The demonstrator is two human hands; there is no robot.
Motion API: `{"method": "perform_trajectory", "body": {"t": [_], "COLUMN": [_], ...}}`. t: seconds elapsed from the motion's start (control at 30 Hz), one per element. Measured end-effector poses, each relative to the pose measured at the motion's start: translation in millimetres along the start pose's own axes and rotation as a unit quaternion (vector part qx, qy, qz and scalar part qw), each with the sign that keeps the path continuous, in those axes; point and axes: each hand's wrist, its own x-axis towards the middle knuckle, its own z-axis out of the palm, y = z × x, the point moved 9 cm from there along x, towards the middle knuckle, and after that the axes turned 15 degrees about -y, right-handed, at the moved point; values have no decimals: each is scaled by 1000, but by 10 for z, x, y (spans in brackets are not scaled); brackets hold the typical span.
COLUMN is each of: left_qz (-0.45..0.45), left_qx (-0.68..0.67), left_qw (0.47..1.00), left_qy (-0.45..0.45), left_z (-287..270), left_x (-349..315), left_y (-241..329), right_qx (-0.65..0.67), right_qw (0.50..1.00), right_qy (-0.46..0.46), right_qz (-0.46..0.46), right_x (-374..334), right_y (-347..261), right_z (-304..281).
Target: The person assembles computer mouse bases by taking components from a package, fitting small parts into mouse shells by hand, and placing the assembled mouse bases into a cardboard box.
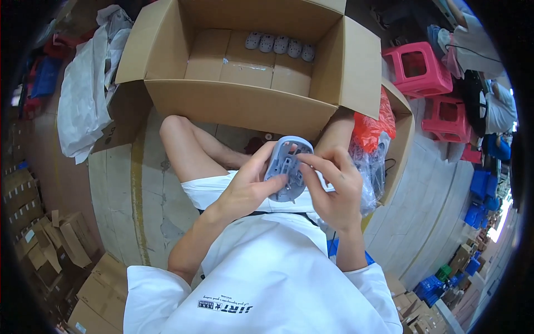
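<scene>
A grey-blue oval plastic housing (290, 192) is held over my lap, its hollow side with slots and ribs facing up. My left hand (249, 186) grips it from the left, thumb across the inner side and fingers behind the upper left edge. At its right edge, the thumb and forefinger of my right hand (338, 189) are pinched together. Whatever is between those fingertips is too small to make out. Beyond my knees stands an open cardboard box (233, 103), with a row of several similar grey housings (281, 44) along its far inner wall.
On the right, another carton (401, 150) holds a red plastic bag (375, 125) and clear plastic wrap (364, 183). Pink stools (417, 69) stand farther right. White sheeting (83, 106) hangs over cardboard at the left. Stacked cartons (103, 295) fill the lower left.
</scene>
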Motion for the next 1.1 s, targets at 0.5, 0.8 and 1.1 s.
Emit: {"method": "perform_trajectory", "body": {"t": [0.5, 0.8, 1.1], "left_qz": [11, 15, -276], "left_qx": [-139, 6, 538], "left_qw": [989, 984, 688], "left_qy": [53, 178, 400], "left_z": [-740, -3323, -5276], "left_x": [442, 1877, 2735], "left_y": [37, 408, -105], "right_qx": [109, 13, 13], "right_qw": [972, 966, 959], "right_qy": [96, 64, 113], "right_qz": [185, 250, 260], "right_x": [-75, -360, -333], "right_y": [1379, 2390, 2749], "right_z": [-149, -30, 44]}}
